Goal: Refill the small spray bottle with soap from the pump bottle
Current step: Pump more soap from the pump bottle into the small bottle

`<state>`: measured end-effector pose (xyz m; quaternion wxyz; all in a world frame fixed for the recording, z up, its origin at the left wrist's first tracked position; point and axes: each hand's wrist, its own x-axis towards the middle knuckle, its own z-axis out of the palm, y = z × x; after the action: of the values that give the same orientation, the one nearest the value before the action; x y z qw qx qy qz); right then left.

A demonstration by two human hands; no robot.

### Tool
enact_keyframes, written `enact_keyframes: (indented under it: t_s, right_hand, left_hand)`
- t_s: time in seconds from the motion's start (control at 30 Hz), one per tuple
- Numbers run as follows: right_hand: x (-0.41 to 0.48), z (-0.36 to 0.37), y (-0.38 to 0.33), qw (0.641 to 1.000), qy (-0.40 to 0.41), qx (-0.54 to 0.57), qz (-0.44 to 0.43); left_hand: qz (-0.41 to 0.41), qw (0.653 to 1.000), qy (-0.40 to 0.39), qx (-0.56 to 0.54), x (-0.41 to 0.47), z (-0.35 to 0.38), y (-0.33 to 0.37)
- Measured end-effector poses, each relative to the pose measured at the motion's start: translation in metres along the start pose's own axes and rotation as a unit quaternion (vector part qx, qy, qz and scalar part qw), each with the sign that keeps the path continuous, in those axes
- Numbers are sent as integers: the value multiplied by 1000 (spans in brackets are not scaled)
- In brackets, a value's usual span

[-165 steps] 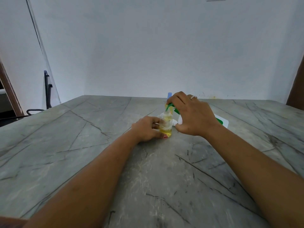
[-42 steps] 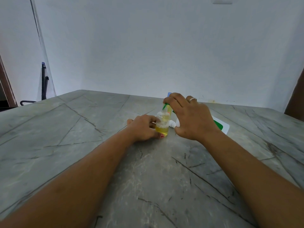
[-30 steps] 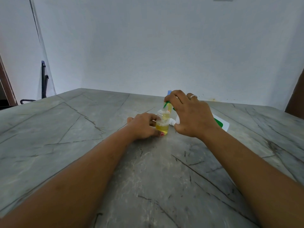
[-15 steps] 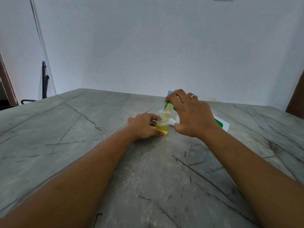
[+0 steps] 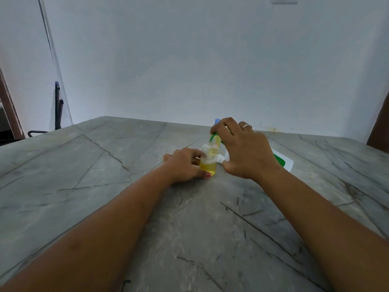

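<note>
A grey stone table [image 5: 117, 199] fills the lower view, its surface crossed by thin dark veins and cracks; behind it rises a plain white wall [image 5: 200, 60], with a pale switch plate [image 5: 284, 0] cut off at the top edge and a small yellowish stain [image 5: 273, 129] near the table line; at the left a dark chair [image 5: 57, 108] stands just beyond the table's edge, a blue tip at its top; a brown door frame [image 5: 10, 110] runs along the far left; a white pouch with a green patch [image 5: 284, 162] lies flat on the table, right of centre, partly hidden.
</note>
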<state>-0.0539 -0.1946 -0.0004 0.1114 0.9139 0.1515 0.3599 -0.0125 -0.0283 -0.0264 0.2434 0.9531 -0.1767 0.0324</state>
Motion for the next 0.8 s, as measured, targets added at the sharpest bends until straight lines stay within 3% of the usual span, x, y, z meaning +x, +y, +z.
enact_keyframes:
  t_s: [0.8]
  right_hand:
    - [-4, 1, 2, 1000, -1, -24, -9]
  left_hand:
    - [-1, 1000, 7, 1, -1, -1, 1]
